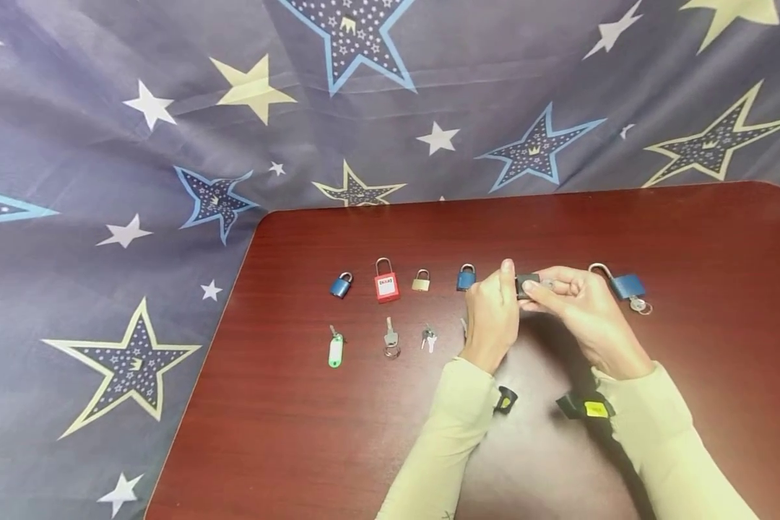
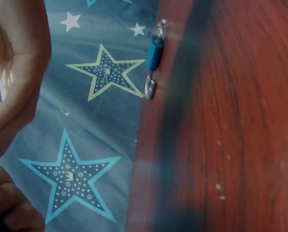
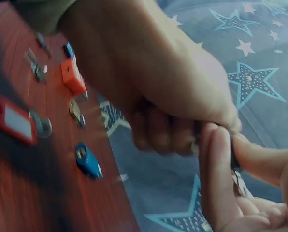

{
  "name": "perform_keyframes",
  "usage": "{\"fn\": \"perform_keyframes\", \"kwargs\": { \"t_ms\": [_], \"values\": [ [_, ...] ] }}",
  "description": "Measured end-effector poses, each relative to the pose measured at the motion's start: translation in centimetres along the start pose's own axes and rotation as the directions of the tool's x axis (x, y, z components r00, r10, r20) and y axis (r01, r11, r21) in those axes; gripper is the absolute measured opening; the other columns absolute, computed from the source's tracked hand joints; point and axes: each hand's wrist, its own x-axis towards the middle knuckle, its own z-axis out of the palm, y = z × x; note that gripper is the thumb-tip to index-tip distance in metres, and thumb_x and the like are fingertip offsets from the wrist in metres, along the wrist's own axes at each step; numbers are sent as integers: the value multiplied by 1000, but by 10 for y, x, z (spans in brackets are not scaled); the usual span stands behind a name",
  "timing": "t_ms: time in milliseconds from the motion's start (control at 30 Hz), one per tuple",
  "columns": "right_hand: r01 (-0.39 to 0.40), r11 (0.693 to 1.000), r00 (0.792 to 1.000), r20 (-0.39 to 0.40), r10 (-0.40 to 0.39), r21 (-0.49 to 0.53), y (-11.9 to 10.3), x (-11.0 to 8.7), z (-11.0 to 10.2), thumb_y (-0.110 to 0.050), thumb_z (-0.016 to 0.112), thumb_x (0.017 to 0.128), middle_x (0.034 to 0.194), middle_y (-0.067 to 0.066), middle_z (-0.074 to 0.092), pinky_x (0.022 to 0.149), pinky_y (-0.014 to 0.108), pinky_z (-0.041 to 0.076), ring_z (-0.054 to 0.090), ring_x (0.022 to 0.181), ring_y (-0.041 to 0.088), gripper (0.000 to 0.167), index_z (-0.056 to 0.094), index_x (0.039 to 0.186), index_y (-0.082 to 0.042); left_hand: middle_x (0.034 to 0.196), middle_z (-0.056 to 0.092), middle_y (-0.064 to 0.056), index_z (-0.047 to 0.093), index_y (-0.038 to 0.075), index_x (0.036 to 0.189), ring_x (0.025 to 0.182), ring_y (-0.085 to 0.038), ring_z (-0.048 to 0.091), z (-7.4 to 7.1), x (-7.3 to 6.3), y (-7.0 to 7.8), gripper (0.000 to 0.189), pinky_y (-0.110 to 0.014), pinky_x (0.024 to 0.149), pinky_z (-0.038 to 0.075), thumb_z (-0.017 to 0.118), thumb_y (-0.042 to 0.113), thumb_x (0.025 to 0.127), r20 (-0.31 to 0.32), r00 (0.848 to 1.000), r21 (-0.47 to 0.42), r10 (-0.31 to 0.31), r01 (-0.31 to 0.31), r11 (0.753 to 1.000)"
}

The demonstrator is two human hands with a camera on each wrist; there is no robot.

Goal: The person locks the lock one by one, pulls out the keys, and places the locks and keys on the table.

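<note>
A black padlock (image 1: pixel 526 284) is held up between both hands above the table. My left hand (image 1: pixel 494 314) grips its left end, with the thumb pointing up; the shackle is hidden inside that hand. The thumb and fingers of my right hand (image 1: pixel 588 318) pinch the padlock's body. A silver key (image 1: pixel 548 284) sticks out of the padlock's right end among the right fingers, and the right wrist view shows this key (image 3: pixel 240 183) below the pinch. A blue padlock (image 1: pixel 466 277) stands just left of the left hand.
On the dark red table (image 1: pixel 266 433) lie a small blue padlock (image 1: pixel 341 285), a red padlock (image 1: pixel 386 286), a brass padlock (image 1: pixel 420 282), a green-tagged key (image 1: pixel 335 349) and other keys (image 1: pixel 391 339). An opened blue padlock (image 1: pixel 627 286) with keys lies right. A star-patterned curtain (image 1: pixel 364 144) hangs behind.
</note>
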Motion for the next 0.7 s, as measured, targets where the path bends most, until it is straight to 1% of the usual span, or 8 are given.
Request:
{"fn": "perform_keyframes", "kwargs": {
  "t_ms": [100,200,300,333,433,500,600,700],
  "values": [
    [-6,999,1000,-9,5,-31,-2,1,0,-2,69,91,87,3,77,78,32,59,75,76,16,10,65,100,1,49,46,0,49,12,60,46,-17,46,0,-1,2,55,-29,44,35,30,28,108,-19,1000,87,-17,18,996],
    [-13,999,1000,2,13,-47,-4,2,-2,-2,69,91,86,5,77,78,33,59,75,75,16,11,65,99,4,49,52,-4,51,12,61,48,-23,54,3,-4,6,55,-33,44,37,31,29,108,-48,997,100,-58,62,993],
    [-10,998,1000,5,11,-68,-8,3,-3,-3,70,91,84,5,76,77,33,60,75,74,16,10,65,96,5,48,49,-3,50,11,61,48,-23,53,6,-3,11,55,-31,44,36,31,29,109,-53,996,58,-78,81,995],
    [-9,997,1000,6,10,-72,-9,3,-4,-3,70,91,84,6,76,77,34,60,74,73,16,10,65,95,5,48,46,-1,49,11,61,48,-21,51,6,-2,13,54,-29,44,35,31,29,109,-47,995,23,-85,86,996],
    [-16,996,1000,12,17,-90,-10,6,-2,-5,70,91,82,5,76,77,35,60,74,73,17,11,64,94,3,51,34,4,47,10,61,49,-15,40,5,1,13,54,-26,45,32,31,28,110,-27,994,-60,-101,100,993],
    [-25,994,999,17,27,-107,-8,8,-2,-7,71,91,82,5,76,78,34,60,75,74,17,13,64,95,3,53,30,7,46,10,61,50,-12,35,2,2,11,54,-23,45,30,31,29,110,-5,994,-97,-112,111,989],
    [-40,988,999,22,44,-148,-6,9,-4,-12,72,91,84,7,77,79,33,60,75,76,21,19,65,98,4,55,29,8,45,11,60,51,-10,32,0,3,6,54,-22,44,27,31,30,110,26,994,-109,-104,106,988],
    [-32,970,999,26,39,-242,-6,8,-11,-17,72,92,86,10,77,78,34,60,75,76,23,27,65,102,7,54,31,7,43,12,60,50,-7,29,1,5,1,54,-20,44,25,32,29,109,66,995,-129,-76,84,988]
  ]
}}
